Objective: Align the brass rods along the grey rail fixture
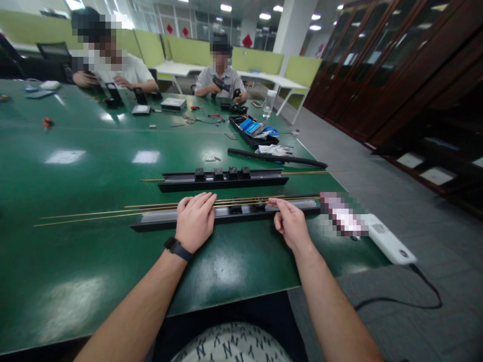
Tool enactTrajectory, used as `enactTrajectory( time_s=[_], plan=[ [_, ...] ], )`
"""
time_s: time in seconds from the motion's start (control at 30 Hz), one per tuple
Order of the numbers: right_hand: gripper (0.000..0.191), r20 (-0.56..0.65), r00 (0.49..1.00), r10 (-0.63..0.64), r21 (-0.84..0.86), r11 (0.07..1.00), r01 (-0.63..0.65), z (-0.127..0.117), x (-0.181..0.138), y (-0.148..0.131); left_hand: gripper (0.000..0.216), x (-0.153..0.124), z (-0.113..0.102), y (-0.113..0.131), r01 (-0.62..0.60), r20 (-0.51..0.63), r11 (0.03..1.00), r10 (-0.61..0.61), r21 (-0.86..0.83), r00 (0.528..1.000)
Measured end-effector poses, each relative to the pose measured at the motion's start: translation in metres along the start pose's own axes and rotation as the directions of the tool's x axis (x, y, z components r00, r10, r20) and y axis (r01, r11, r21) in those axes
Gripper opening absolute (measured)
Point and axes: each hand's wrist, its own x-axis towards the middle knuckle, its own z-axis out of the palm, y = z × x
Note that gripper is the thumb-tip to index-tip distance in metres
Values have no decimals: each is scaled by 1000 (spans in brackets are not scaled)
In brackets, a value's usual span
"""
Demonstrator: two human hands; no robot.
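Observation:
A long black channel with a pale inside lies across the green table in front of me. Several thin brass-coloured rods run along it and reach far past its left end. My left hand, with a dark watch on the wrist, is closed over the rods and the channel; its fingertips are partly hidden. Toward the channel's right end, my right hand pinches the rods between thumb and forefinger. Small black blocks sit inside the channel between my hands.
Behind lies a second black channel with several black blocks. Farther back are a black strip and a black tray of blue items. A phone and white corded device lie right. Two people work across the table.

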Motion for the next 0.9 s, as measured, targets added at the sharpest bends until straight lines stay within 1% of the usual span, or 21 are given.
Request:
enactTrajectory(
  time_s=[0.33,0.53,0.63,0.8,0.9],
  plan=[
    [45,-48,999,-5,20,1000,6,-2,1,-3,37,0,0,0,-5,-4,1000,5,4,1000],
    [49,10,1000,2,-38,999,-2,0,-1,-1,37,0,-1,0,5,-2,1000,-5,-11,1000],
    [50,-21,1000,-16,-27,1000,15,1,0,-1,37,0,0,0,-1,0,1000,1,-18,1000],
    [45,-97,995,-28,24,999,30,0,2,-3,37,1,0,0,-12,2,1000,12,-20,1000],
    [44,-116,993,-33,23,999,36,-1,3,-3,37,1,-1,0,-11,-1,1000,11,-28,1000]
  ],
)
